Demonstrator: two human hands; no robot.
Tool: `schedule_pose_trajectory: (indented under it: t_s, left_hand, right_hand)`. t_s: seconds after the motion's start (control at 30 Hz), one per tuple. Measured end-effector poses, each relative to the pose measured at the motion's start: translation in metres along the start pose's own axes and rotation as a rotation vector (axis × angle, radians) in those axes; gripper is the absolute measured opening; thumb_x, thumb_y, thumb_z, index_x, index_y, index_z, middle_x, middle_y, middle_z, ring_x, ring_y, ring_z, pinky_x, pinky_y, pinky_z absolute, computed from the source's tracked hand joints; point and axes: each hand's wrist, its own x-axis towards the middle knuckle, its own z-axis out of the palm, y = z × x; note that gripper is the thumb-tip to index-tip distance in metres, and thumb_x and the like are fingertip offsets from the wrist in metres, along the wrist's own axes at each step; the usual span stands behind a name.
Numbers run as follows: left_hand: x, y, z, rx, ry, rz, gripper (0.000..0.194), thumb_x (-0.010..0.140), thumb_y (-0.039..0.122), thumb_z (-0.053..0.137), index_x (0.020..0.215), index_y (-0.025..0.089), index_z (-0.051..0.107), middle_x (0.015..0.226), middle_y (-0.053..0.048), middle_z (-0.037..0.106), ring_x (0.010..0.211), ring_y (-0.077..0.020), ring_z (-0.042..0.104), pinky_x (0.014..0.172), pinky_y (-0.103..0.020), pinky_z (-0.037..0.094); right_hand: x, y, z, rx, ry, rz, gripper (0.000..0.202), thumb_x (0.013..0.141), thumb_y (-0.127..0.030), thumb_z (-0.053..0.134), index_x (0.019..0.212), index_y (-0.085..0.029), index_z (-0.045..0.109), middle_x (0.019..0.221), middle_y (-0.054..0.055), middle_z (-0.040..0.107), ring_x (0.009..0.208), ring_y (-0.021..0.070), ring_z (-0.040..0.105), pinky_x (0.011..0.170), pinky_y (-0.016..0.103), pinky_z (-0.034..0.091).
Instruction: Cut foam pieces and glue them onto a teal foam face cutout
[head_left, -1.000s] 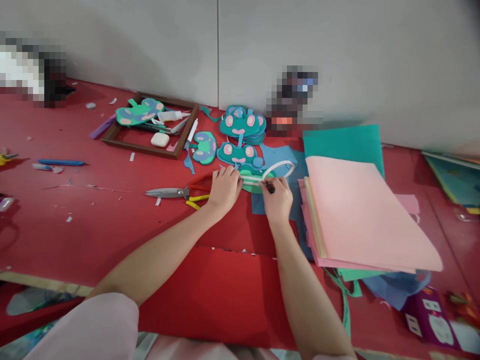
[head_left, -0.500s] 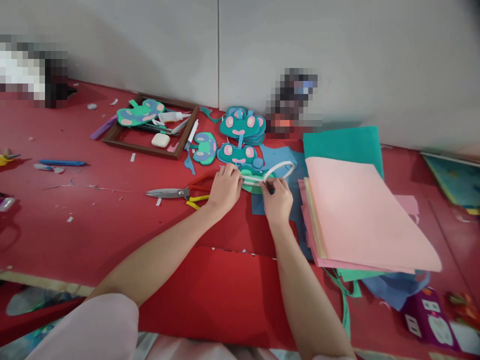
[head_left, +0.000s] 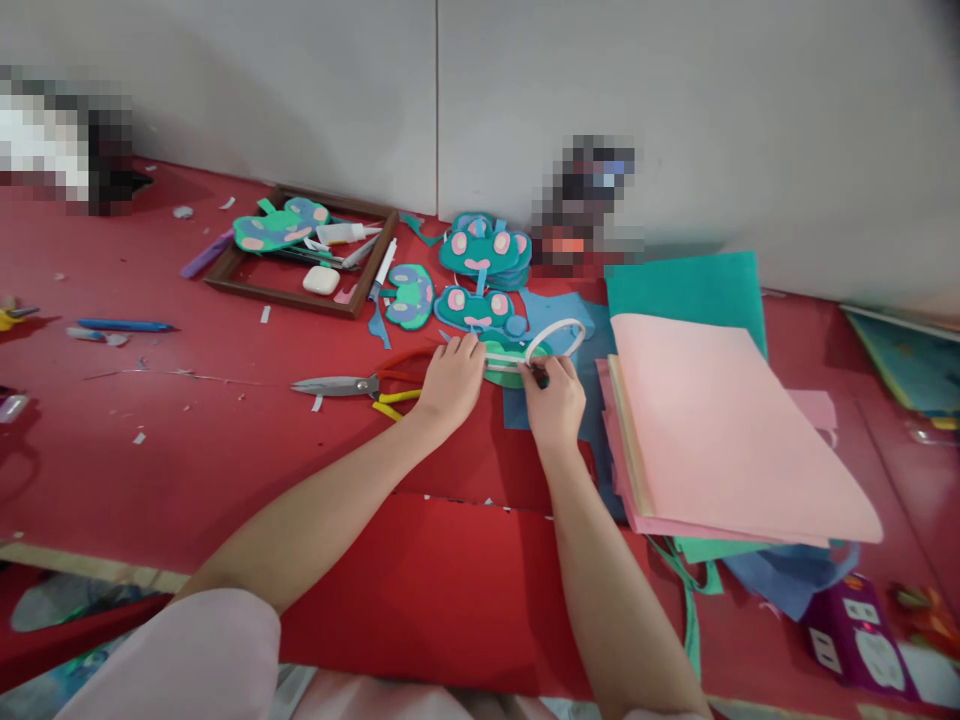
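Note:
A white elastic band [head_left: 556, 328] runs across a green mask-shaped cutout [head_left: 504, 379] and curls into a loop on the right. My left hand [head_left: 454, 382] is closed at the left end of the band, its fingers pressed down over the cutout's edge. Thumb and fingers of my right hand [head_left: 555, 402] pinch the band where the loop starts. Scissors [head_left: 337, 386] with red and yellow handles lie just left of my left hand, which partly covers the handles. Beyond my hands sits a teal frog-face mask [head_left: 474, 308], with a stack of similar masks [head_left: 487, 250] behind it.
Pink and teal sheets [head_left: 735, 420] are piled at the right, over blue sheets [head_left: 600, 400]. A brown frame [head_left: 292, 299] at the back left surrounds a mask, tubes and a white case. A purple socket box [head_left: 862, 640] stands at the lower right. Paper scraps dot the red table [head_left: 225, 480].
The band's loop has shifted slightly to the left. My left hand has moved a touch to the right, while my right hand keeps its pinch in nearly the same place.

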Motion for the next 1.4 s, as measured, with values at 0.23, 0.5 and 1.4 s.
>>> schedule_pose_trajectory:
  t_s: [0.23,0.5,1.4]
  left_hand:
    - [-0.001,0.0029,0.0003,0.029,-0.009,-0.021,0.026,0.092,0.013,0.033,0.106,0.009,0.054,0.112,-0.015,0.056,0.102,-0.0272,0.053,0.084,-0.038,0.043]
    - [-0.003,0.0033,-0.005,-0.051,0.003,-0.123,0.022,0.091,0.013,0.035,0.105,0.013,0.052,0.105,-0.012,0.057,0.099,-0.0264,0.053,0.083,-0.038,0.043]
    - [-0.0041,-0.0012,-0.0065,-0.07,0.005,-0.064,0.021,0.091,0.012,0.036,0.1,0.016,0.055,0.103,-0.011,0.056,0.098,-0.0256,0.052,0.081,-0.038,0.043]
  right_hand:
    - [0.0007,0.0002,0.0002,0.004,-0.005,0.002,0.013,0.083,-0.03,0.057,0.08,-0.019,0.063,0.086,0.005,0.064,0.07,0.0169,0.062,0.064,0.028,0.045]
    - [0.0002,0.0008,0.0007,0.01,-0.008,0.009,0.012,0.083,-0.029,0.056,0.08,-0.02,0.063,0.086,0.005,0.064,0.07,0.0168,0.062,0.063,0.028,0.045]
    - [0.0017,0.0009,0.0017,0.082,-0.016,0.019,0.013,0.081,-0.03,0.057,0.077,-0.019,0.061,0.085,0.005,0.062,0.067,0.0158,0.062,0.063,0.029,0.046]
